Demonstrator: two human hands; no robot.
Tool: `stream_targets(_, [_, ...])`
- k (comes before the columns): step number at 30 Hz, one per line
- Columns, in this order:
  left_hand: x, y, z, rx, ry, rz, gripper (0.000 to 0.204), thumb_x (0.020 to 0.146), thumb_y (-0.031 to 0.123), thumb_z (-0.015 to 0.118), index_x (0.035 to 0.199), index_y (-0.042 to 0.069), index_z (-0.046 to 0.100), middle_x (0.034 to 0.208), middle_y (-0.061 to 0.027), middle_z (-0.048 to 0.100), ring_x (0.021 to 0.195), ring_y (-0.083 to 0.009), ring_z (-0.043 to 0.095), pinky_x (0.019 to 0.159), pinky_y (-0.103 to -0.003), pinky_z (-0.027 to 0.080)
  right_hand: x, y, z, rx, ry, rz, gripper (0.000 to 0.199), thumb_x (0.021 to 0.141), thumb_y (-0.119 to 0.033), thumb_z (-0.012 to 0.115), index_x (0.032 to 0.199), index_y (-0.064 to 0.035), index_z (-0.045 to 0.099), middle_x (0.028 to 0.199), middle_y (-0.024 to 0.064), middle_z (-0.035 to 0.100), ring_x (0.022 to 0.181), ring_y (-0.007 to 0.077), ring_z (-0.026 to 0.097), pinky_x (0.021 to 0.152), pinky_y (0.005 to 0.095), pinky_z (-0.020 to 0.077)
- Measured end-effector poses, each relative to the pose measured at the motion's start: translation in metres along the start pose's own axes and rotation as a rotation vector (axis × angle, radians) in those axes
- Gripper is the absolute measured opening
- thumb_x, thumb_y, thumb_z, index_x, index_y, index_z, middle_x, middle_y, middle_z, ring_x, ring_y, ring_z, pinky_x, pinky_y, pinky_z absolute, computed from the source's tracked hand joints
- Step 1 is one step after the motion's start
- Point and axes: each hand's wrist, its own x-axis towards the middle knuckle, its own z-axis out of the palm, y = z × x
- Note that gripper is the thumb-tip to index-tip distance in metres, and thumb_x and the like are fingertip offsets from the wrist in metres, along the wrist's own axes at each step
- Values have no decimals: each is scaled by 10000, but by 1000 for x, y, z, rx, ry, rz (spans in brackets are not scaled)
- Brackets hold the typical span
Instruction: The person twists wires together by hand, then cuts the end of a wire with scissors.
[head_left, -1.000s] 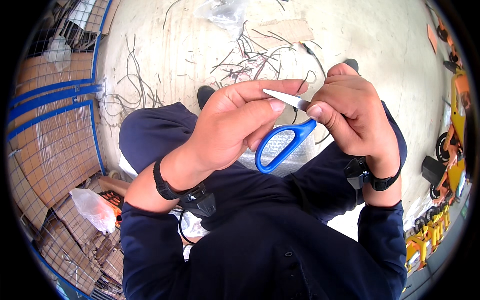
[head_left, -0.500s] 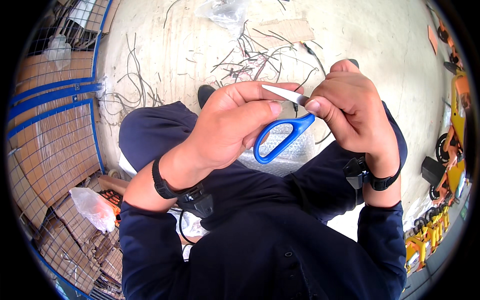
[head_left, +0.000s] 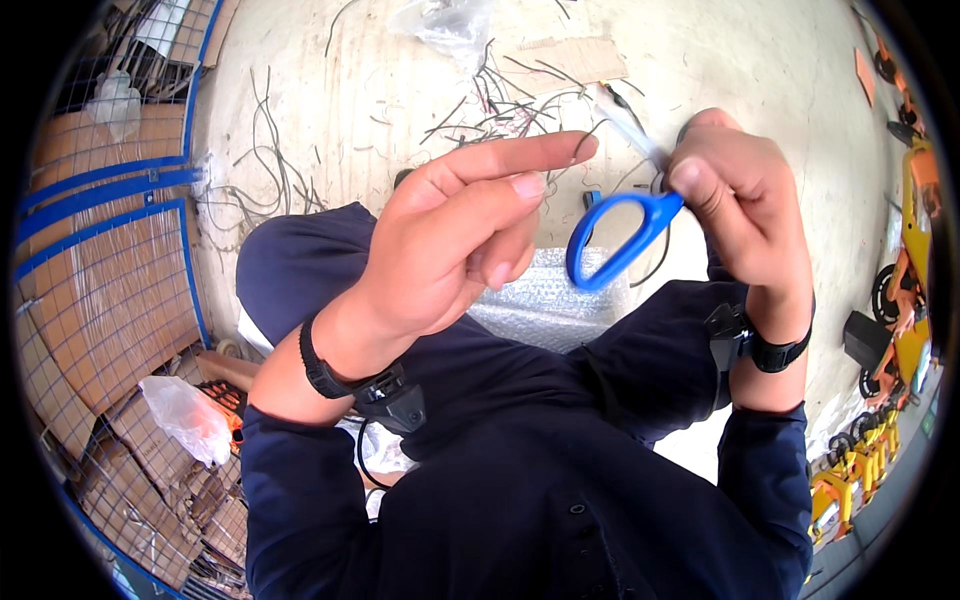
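My right hand (head_left: pixel 742 198) grips a pair of scissors (head_left: pixel 660 208) near the pivot, between thumb and curled fingers. One blue handle loop hangs down-left toward my lap. The blade, blurred by motion, points up and left. To the left, my left hand (head_left: pixel 450 235) is apart from the scissors, its index finger stretched out and thumb separate, the other fingers loosely bent. A thin dark wire (head_left: pixel 578 152) crosses the tip of that index finger; whether it rests there cannot be told. Between my knees lies bubble wrap (head_left: pixel 545 295).
Cut black and reddish wires (head_left: pixel 500 110) litter the floor beside a cardboard piece (head_left: pixel 560 66) and a clear plastic bag (head_left: pixel 445 25). A blue wire-mesh cage (head_left: pixel 110 290) with cardboard stands at left. Yellow and orange wheeled equipment (head_left: pixel 905 350) lines the right.
My right hand has moved up and right with the scissors, and the blade has swung upward away from my left fingers. My left hand has drawn slightly left, its thumb farther from the index fingertip.
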Motion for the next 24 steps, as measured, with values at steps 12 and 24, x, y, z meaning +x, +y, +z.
stream_targets(12, [0, 1, 3, 45, -36, -146, 394, 920, 95, 452, 1252, -114, 487, 517, 3, 474, 441, -47, 402, 460, -192, 332, 4, -13, 20, -44, -66, -115, 176, 851, -149, 631, 696, -67, 613, 555, 53, 505, 492, 250, 457, 598, 313, 351])
stream_targets(24, [-3, -4, 8, -57, -42, -197, 420, 918, 95, 499, 1292, -94, 465, 617, -39, 548, 467, -53, 421, 462, -194, 340, 2, -20, 16, -96, -142, -111, 170, 836, -157, 622, 737, -19, 624, 596, 81, 558, 534, 245, 508, 652, 330, 378])
